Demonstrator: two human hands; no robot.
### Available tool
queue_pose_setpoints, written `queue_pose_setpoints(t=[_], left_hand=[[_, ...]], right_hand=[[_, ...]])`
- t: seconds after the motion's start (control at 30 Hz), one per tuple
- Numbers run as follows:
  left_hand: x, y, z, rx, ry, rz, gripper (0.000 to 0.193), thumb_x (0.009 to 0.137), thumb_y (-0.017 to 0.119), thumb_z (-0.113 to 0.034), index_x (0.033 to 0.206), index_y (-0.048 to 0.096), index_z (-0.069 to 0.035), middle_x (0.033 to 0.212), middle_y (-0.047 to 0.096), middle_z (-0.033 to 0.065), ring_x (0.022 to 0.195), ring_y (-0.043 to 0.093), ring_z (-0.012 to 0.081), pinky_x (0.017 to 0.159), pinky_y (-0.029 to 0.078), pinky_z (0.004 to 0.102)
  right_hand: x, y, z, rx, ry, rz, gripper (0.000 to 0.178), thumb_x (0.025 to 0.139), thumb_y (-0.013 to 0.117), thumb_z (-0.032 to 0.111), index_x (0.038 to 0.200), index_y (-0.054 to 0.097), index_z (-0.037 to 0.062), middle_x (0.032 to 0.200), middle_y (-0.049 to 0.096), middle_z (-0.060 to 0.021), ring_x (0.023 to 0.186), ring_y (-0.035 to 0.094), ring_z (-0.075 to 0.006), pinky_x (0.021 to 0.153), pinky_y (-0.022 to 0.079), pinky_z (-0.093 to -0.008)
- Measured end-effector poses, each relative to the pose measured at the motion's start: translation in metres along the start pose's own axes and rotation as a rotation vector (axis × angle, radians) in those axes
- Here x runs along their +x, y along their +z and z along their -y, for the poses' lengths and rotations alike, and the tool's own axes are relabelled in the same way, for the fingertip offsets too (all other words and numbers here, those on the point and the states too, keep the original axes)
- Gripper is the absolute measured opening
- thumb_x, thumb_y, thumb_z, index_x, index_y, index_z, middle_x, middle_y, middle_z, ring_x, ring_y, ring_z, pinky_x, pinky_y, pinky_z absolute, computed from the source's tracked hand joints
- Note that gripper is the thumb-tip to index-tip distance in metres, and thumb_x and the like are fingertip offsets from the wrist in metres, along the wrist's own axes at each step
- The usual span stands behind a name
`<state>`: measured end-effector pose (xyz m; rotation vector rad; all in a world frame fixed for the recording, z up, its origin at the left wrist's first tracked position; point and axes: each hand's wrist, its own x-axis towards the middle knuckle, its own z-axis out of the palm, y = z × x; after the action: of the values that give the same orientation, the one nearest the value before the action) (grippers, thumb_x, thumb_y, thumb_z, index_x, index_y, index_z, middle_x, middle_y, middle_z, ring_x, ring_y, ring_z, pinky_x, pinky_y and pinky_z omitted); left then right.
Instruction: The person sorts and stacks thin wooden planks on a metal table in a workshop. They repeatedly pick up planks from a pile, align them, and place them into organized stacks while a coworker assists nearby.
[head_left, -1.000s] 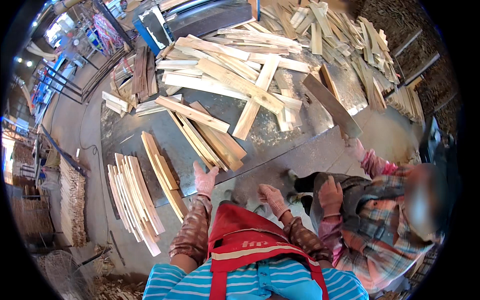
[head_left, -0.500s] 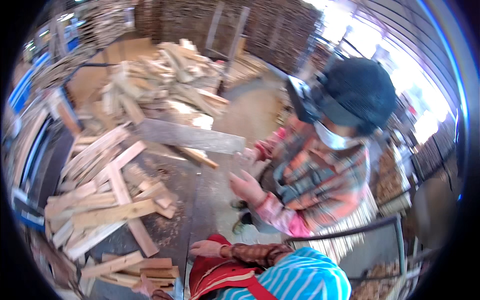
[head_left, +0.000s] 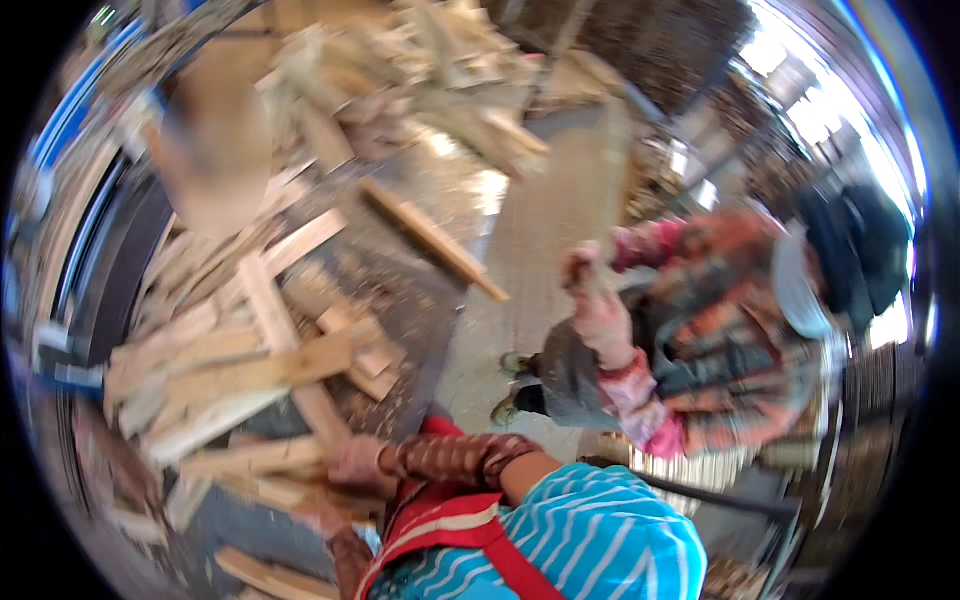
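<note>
My right hand (head_left: 362,466), in a brown checked sleeve, lies at the right ends of several short wooden boards (head_left: 250,457) low on the left. Just below it, my left hand (head_left: 325,512) is against the same stack. Motion blur smears the fingers of both, so their grip cannot be made out. Beyond the stack a larger heap of pale boards (head_left: 225,380) covers the dark worktable (head_left: 415,345), some lying crosswise. More boards (head_left: 270,575) show below my left hand.
Across from me on the right, a person in a checked shirt holds up a long board (head_left: 610,170), seen nearly edge-on. A narrow wooden strip (head_left: 435,238) juts over the table's edge. Farther off lies a big wood pile (head_left: 420,60). A dark rail (head_left: 715,495) runs at right.
My right hand has moved left, from beside my red apron to the board ends. The other person has swung the long board away from the table and upright. The view has shifted.
</note>
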<state>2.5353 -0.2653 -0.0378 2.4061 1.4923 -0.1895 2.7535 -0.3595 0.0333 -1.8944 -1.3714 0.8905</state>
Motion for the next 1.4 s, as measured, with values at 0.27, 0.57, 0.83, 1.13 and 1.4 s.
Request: queue_pose_setpoints(t=[0.27, 0.57, 0.83, 1.13, 1.4], left_hand=[[0.000, -0.029, -0.078, -1.293, -0.576, -0.305, 0.086, 0.075, 0.084, -0.020, 0.143, 0.037, 0.001, 0.111, 0.064, 0.0156, 0.097, 0.062, 0.0278, 0.084, 0.054, 0.0384], [-0.028, -0.055, -0.038, -1.661, -0.517, -0.173, 0.065, 0.075, 0.068, 0.002, 0.137, 0.048, -0.003, 0.105, 0.063, 0.0089, 0.096, 0.065, 0.0243, 0.083, 0.057, 0.0376], [-0.049, -0.079, -0.015, -1.774, -0.487, -0.210, 0.061, 0.073, 0.075, -0.004, 0.130, 0.055, -0.003, 0.099, 0.064, 0.0038, 0.089, 0.061, 0.0183, 0.078, 0.053, 0.0329], [-0.063, -0.077, -0.010, -1.432, -0.641, -0.311, 0.052, 0.081, 0.076, -0.007, 0.125, 0.049, 0.000, 0.100, 0.063, 0.0072, 0.086, 0.061, 0.0177, 0.074, 0.053, 0.0331], [-0.040, -0.047, -0.011, -0.881, -0.753, -0.156, 0.102, 0.075, 0.085, -0.038, 0.151, 0.031, 0.003, 0.140, 0.054, 0.0257, 0.128, 0.054, 0.0377, 0.106, 0.044, 0.0394]], right_hand=[[0.043, -0.063, 0.012, -0.441, 0.047, 0.207, 0.043, 0.093, 0.054, 0.047, 0.116, 0.064, 0.0125, 0.110, 0.070, -0.0144, 0.095, 0.069, -0.0367, 0.080, 0.057, -0.0466], [0.080, -0.031, 0.003, -0.671, -0.228, 0.047, 0.077, 0.085, 0.064, 0.044, 0.147, 0.038, 0.0061, 0.150, 0.042, -0.0185, 0.139, 0.040, -0.0383, 0.112, 0.037, -0.0503], [0.139, -0.047, 0.030, -0.633, 0.083, 0.376, 0.070, 0.082, 0.064, 0.045, 0.138, 0.049, 0.0065, 0.125, 0.061, -0.0186, 0.115, 0.060, -0.0368, 0.096, 0.049, -0.0486], [0.035, -0.002, 0.042, -0.423, -0.457, 0.472, 0.019, 0.089, 0.059, 0.023, 0.106, 0.064, 0.0170, 0.110, 0.062, -0.0136, 0.100, 0.068, -0.0290, 0.083, 0.057, -0.0440], [-0.012, 0.020, 0.055, -0.524, -0.132, 0.344, 0.051, 0.092, 0.060, 0.035, 0.136, 0.053, 0.0105, 0.146, 0.049, -0.0165, 0.125, 0.053, -0.0381, 0.101, 0.048, -0.0484]])
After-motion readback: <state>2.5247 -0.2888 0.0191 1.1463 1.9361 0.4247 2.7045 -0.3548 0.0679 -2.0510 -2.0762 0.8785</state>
